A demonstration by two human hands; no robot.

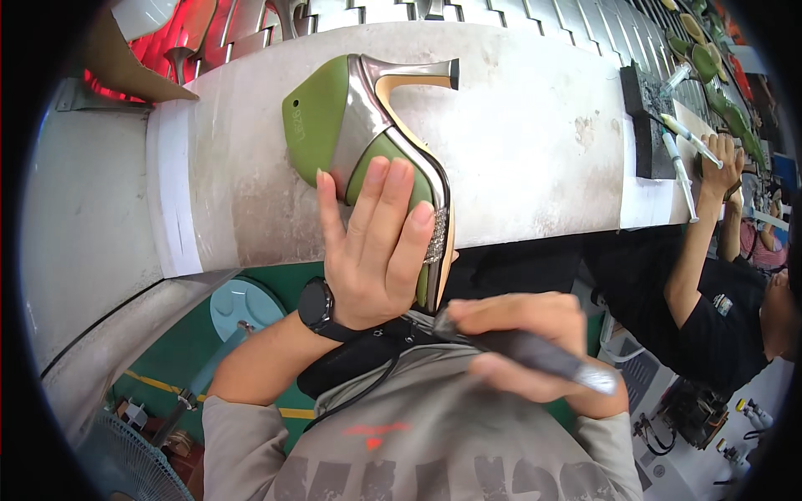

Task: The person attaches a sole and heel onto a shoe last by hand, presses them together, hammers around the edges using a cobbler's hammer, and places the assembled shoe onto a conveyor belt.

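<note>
A silver-grey high-heeled shoe (361,125) lies on its side on the pale worktable, with a green shoe last (317,113) inside it. Its heel points right at the far end, and the toe hangs over the near edge. Rhinestones (436,236) line a band near the toe. My left hand (372,250) rests on the shoe and last, fingers stretched out flat. Beside the toe, my right hand (535,342) is closed round a dark-handled tool (535,355) with a silvery butt end. Motion blurs this hand, and the tool's working tip is hard to make out.
Behind the worktable (535,150) runs a slatted metal conveyor (501,12) with more shoes on it. At the right, several syringes (681,175) lean on a black block (647,117). A co-worker's arm (702,225) reaches in there. A fan (125,468) stands lower left.
</note>
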